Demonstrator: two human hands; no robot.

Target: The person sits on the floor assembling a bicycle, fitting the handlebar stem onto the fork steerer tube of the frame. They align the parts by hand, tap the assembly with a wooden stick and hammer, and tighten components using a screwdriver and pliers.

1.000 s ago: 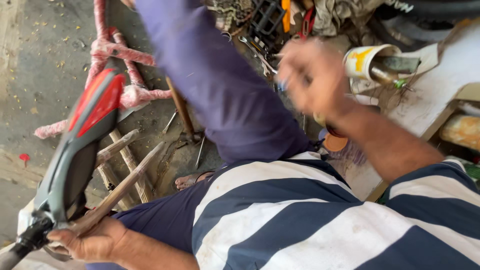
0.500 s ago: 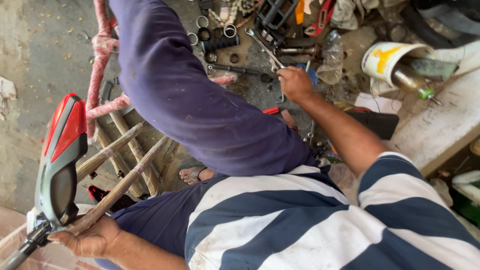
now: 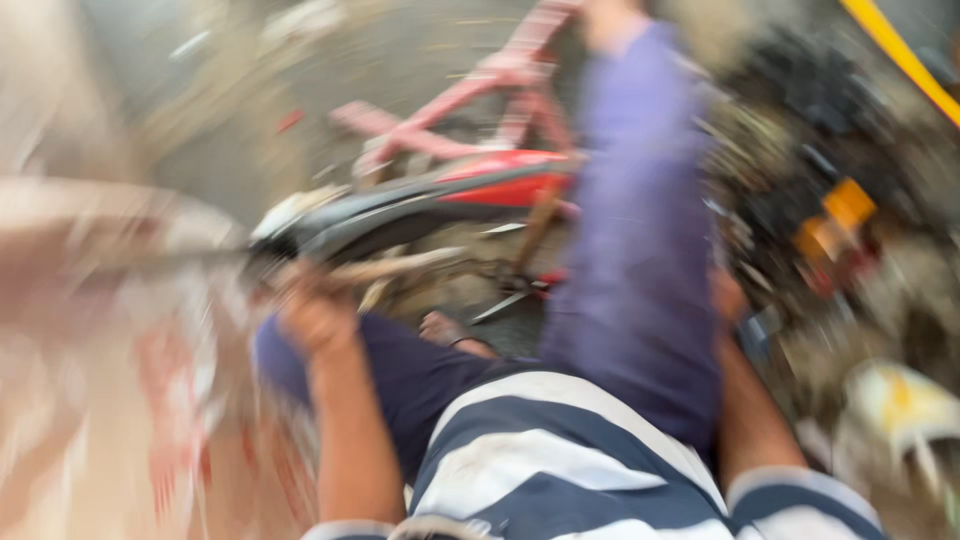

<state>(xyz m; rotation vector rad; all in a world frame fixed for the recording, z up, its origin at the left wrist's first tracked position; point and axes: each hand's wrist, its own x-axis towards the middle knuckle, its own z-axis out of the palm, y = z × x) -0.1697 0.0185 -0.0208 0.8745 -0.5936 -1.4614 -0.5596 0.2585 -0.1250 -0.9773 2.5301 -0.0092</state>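
A: State the left hand's position and condition.

B: The left hand [image 3: 318, 312] sits at centre-left, fingers curled closed around a pale wooden stick [image 3: 395, 268] that runs rightward. Just beyond it lies the red-and-grey moulded plastic body panel [image 3: 420, 205]. As a judgement, the closed grasp steadies the stick against the panel; blur prevents confirming contact.

A: And the right hand?

B: The right hand [image 3: 728, 298] is at the right, mostly hidden behind a raised leg in purple cloth [image 3: 640, 250]. Whether it is open or closed, and whether it holds anything, cannot be told.

A: Surroundings?

B: A pink-red metal tube frame [image 3: 470, 95] stands far of the panel. A bare foot in a sandal [image 3: 455, 335] rests near centre. At far right: a dark heap of parts [image 3: 800, 110] bearing an orange square patch [image 3: 850, 205], and a white-and-yellow rounded container [image 3: 900, 410] at near right. Any labels are unreadable.
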